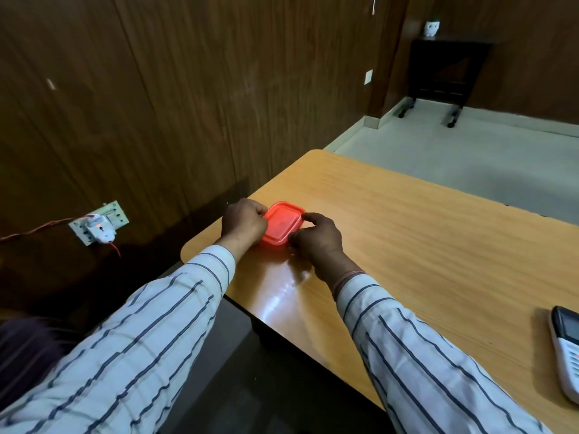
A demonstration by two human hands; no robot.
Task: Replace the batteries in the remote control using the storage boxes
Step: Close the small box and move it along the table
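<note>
A light wooden counter [407, 233] runs from the near right toward the dark wood-panelled wall [156, 89], and most of its top lies bare. At the near right edge a white remote control [567, 352] with a dark screen lies flat, partly cut off by the frame, well apart from everything else. On the wall to the left, below counter height, a white socket plate [98, 222] carries a plugged-in adapter with a red cable trailing away. At the far right a dark cabinet [445, 70] stands on the pale floor with a small white pot on top. The red storage box [282, 223], lid on, sits near the counter's far left corner, and nothing lies between it and the person. Both arms in striped sleeves reach forward to it. The left hand [242, 222] is curled against the box's left side, fingers bent onto the lid edge; the right hand [316, 238] grips the near right corner, its forefinger stretched along the lid's right rim.
</note>
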